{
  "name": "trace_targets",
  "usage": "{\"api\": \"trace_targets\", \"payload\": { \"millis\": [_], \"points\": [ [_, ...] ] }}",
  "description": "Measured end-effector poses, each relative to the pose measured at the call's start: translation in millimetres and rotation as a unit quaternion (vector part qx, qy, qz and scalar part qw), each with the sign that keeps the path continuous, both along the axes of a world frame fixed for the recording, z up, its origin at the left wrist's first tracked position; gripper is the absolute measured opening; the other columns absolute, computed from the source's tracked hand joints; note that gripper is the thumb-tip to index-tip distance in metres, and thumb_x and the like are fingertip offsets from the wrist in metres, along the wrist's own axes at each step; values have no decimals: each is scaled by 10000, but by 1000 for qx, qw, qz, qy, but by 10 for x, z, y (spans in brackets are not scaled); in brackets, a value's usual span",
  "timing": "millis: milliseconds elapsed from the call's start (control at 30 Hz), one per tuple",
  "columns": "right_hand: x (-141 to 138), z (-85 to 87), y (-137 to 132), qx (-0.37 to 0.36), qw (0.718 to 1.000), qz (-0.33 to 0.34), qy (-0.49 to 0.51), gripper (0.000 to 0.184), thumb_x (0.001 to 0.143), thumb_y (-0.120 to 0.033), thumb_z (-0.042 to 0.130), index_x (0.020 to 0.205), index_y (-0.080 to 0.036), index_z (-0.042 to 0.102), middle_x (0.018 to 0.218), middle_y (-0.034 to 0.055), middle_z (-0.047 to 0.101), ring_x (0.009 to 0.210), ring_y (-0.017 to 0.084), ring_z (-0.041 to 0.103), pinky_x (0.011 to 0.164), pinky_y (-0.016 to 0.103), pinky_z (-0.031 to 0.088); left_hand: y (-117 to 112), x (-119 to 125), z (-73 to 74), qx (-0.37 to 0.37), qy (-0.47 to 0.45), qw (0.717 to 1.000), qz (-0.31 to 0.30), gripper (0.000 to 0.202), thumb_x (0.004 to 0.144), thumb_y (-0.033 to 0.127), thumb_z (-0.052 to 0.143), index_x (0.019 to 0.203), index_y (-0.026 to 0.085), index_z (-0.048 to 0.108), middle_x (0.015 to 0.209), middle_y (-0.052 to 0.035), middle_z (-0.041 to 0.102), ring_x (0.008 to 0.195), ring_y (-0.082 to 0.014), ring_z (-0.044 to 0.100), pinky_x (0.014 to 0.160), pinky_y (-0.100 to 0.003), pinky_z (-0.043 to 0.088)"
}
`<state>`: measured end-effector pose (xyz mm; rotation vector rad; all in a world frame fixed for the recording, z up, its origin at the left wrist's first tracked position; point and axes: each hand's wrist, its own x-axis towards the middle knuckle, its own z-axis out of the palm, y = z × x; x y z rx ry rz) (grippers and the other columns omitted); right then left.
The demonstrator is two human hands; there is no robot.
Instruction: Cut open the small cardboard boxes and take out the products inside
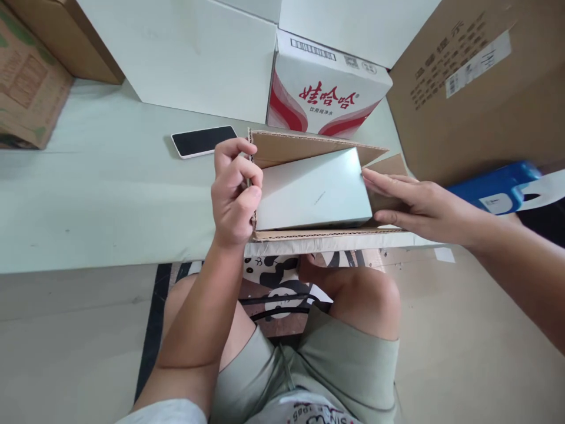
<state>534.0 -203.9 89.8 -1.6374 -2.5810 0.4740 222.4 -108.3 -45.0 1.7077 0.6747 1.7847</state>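
An open brown cardboard carton (309,147) lies at the near edge of the pale table (101,200). Inside it rests a flat pale grey-green box (313,191). My left hand (233,191) is curled over the carton's left wall, fingers wrapped round the corrugated edge. My right hand (410,200) lies with fingers stretched flat, the fingertips touching the right end of the inner box and resting on the carton's right flap.
A phone (203,141) lies face up left of the carton. Behind stand a white and red printed box (324,88), a large white box (185,53) and brown cartons (477,88). A blue object (498,185) sits at right. My knees are under the table edge.
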Motion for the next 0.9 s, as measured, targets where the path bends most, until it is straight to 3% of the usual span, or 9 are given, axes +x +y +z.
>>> {"api": "trace_targets", "payload": {
  "millis": [100,167,300,400,467,533,633,800,900],
  "points": [
    [4,-30,24,4,1000,-12,17,773,1006,-479,578,1723,-346,322,1630,41,560,1392,361,635,1157,576,556,-56,-63,116,-40,55,998,14,417,938,636,486,758,270,576,1116,-83,665,1303,-339,547,1049,-561,457],
    [-9,-77,39,23,999,-28,26,793,984,-473,592,1720,-380,311,1605,27,587,1401,392,626,1131,607,559,-96,-130,298,-62,113,991,27,311,947,540,525,801,275,596,1098,-67,671,1288,-321,577,1072,-557,467],
    [-71,-153,62,42,997,-41,57,906,936,-494,628,1742,-365,234,1602,42,589,1336,415,659,1031,596,585,-211,-153,997,-39,248,964,92,108,838,339,706,897,267,653,1063,-18,687,1144,-262,639,1075,-494,494],
    [-135,-166,60,50,995,-42,78,958,911,-486,660,1746,-346,211,1594,62,597,1257,395,694,973,550,587,-273,113,1533,-66,436,897,-14,153,787,294,693,928,250,731,962,-13,727,911,-225,676,857,-426,532],
    [-176,-177,55,62,994,-42,83,973,900,-467,677,1743,-349,206,1562,63,628,1211,379,706,946,528,581,-257,368,1703,-102,572,809,-90,305,789,390,738,1059,248,747,1081,-40,733,1013,-264,704,915,-431,552],
    [-209,-200,54,77,992,-40,87,972,897,-459,675,1740,-350,202,1530,62,656,1169,368,709,911,512,577,-204,574,1708,-126,642,750,-99,611,716,518,833,1247,244,705,1267,-86,698,1196,-344,686,1004,-459,560],
    [-234,-251,70,100,989,-29,102,941,891,-456,681,1719,-353,246,1394,59,745,1095,344,711,883,482,567,-130,710,1570,-127,677,717,-110,952,620,613,896,1444,252,583,1444,-131,616,1437,-430,553,1158,-511,510],
    [-228,-313,87,130,982,-3,133,862,893,-437,686,1673,-325,338,920,34,794,954,299,708,906,443,529,-139,759,1386,-103,676,718,-135,1071,604,524,915,1535,235,471,1548,-167,523,1564,-482,397,1270,-603,405],
    [-241,-324,30,146,975,2,166,824,894,-396,649,1659,-291,360,914,38,781,981,297,705,961,459,512,-131,775,1309,-68,664,730,-144,1168,566,454,935,1582,219,410,1604,-190,458,1608,-513,301,1302,-651,340]
  ]
}}
